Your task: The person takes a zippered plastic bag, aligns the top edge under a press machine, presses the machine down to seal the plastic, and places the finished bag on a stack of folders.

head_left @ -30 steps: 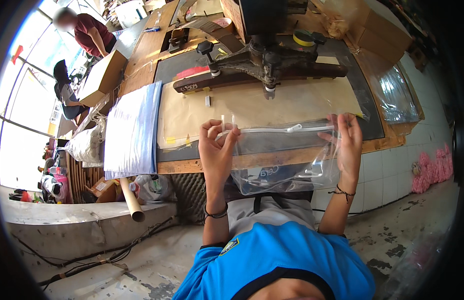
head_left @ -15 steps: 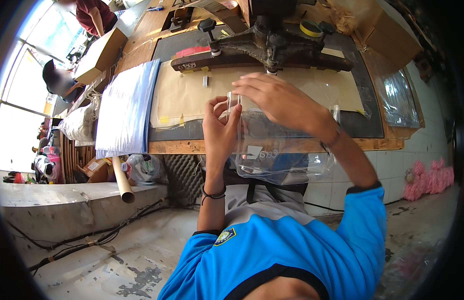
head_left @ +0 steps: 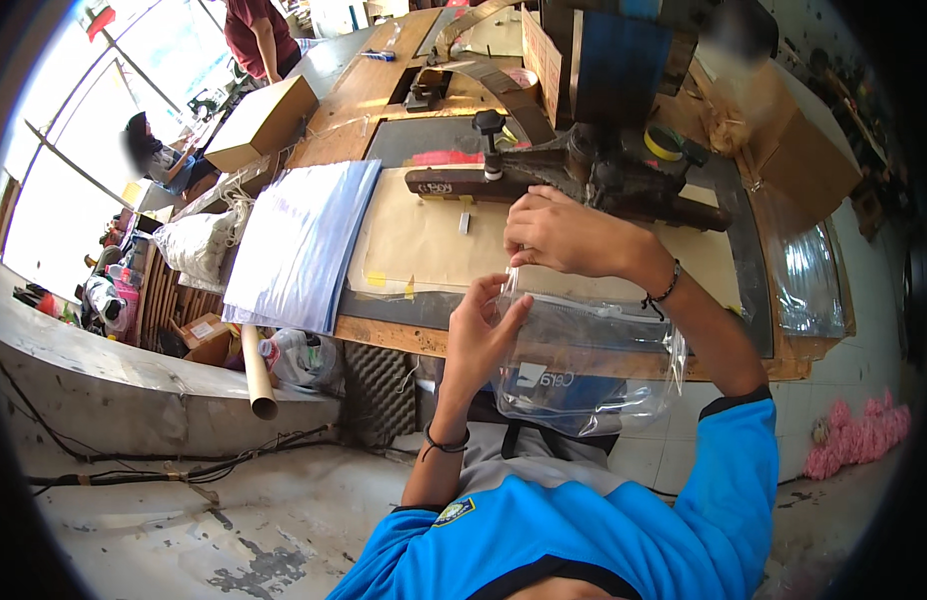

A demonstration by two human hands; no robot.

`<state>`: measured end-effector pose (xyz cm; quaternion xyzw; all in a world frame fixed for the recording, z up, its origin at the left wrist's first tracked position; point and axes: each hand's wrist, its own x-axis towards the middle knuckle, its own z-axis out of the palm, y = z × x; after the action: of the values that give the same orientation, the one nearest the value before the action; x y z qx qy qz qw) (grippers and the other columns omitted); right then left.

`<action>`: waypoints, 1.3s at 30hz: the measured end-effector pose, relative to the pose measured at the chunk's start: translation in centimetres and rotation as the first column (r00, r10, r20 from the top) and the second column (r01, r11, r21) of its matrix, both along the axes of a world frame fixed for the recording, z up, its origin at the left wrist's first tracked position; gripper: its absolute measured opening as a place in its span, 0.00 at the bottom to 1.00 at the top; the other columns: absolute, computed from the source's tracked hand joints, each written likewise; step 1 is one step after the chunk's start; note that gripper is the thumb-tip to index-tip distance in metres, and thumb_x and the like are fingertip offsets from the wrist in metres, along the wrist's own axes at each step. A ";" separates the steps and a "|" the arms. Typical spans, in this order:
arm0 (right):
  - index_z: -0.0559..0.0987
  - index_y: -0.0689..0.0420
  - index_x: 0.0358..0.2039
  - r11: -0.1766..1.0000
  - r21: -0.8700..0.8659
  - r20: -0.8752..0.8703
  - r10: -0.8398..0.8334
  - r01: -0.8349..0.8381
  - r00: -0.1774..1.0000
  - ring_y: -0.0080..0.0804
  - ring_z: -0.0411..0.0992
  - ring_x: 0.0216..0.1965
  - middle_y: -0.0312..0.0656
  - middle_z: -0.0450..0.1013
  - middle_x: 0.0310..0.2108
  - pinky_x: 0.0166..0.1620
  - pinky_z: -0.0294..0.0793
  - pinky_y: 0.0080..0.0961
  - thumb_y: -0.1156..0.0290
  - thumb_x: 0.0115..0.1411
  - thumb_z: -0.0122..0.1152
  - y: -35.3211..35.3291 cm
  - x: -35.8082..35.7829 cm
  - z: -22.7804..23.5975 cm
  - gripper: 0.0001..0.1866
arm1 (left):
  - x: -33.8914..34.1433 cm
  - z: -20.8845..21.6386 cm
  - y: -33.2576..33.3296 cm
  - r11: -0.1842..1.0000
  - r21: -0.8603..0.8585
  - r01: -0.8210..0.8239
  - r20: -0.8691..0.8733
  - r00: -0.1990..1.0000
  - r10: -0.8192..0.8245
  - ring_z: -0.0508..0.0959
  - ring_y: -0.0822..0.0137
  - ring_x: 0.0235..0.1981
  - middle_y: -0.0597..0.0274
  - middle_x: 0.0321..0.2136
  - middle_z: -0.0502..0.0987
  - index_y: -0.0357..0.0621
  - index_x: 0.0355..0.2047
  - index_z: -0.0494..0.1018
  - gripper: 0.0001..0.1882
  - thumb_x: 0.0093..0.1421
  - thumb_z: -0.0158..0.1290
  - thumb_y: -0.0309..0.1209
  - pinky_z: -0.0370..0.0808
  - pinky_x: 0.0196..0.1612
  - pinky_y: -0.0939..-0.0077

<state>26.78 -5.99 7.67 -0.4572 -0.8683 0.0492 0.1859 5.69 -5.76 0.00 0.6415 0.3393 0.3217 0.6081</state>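
While your left hand (head_left: 487,325) pinches the clear pouch (head_left: 609,350) by its far-left corner, your right hand (head_left: 564,235) grips the strip (head_left: 511,284) there; the pouch hangs at the near edge of the table (head_left: 404,337), where uneven pulling could tear the strip.

Bright windows (head_left: 74,190), white tiled wall (head_left: 864,310), scuffed floor (head_left: 294,515).

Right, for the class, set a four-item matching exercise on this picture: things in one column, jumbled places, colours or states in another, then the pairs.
Things
1. Clear pouch
2. Stack of plastic sheets
3. Cardboard tube
4. Stringy bundle

Descriptions
A. Pink
B. Lying on the table
C. Tan, with a round open end
D. Gripped by the left hand

Pairs: 1-D, 2-B, 3-C, 4-A
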 end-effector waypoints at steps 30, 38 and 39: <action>0.81 0.61 0.38 0.670 -0.732 0.141 -0.023 0.120 0.990 0.33 0.78 0.29 0.41 0.81 0.30 0.34 0.76 0.32 0.57 0.66 0.57 2.1 -0.6 2.9 0.17 | 0.0 0.5 0.8 0.966 -0.252 0.051 0.223 0.975 0.006 0.79 0.67 0.47 0.53 0.47 0.77 0.28 0.58 0.63 0.21 0.71 0.48 0.31 0.80 0.50 0.73; 0.81 0.59 0.43 0.697 -0.713 -0.141 -0.046 -0.069 0.989 0.30 0.79 0.36 0.42 0.81 0.35 0.38 0.79 0.27 0.62 0.68 0.53 2.1 -0.3 2.1 0.15 | -0.6 0.7 2.0 0.726 -0.597 0.342 0.486 0.874 -0.011 0.77 0.57 0.54 0.47 0.55 0.73 0.26 0.58 0.63 0.21 0.74 0.37 0.31 0.75 0.58 0.60; 0.81 0.59 0.43 0.720 -0.691 -0.116 -0.023 -0.064 0.993 0.29 0.79 0.37 0.42 0.81 0.36 0.38 0.79 0.27 0.62 0.68 0.53 2.2 -0.1 1.9 0.15 | -0.7 0.5 2.3 0.707 -0.595 0.383 0.487 0.871 -0.063 0.77 0.56 0.54 0.45 0.56 0.72 0.25 0.58 0.63 0.21 0.74 0.37 0.31 0.75 0.59 0.60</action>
<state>26.63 -3.76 9.58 -0.4802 -0.7797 0.3987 0.0509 4.97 -3.43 0.48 0.3260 0.2064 0.2321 0.8929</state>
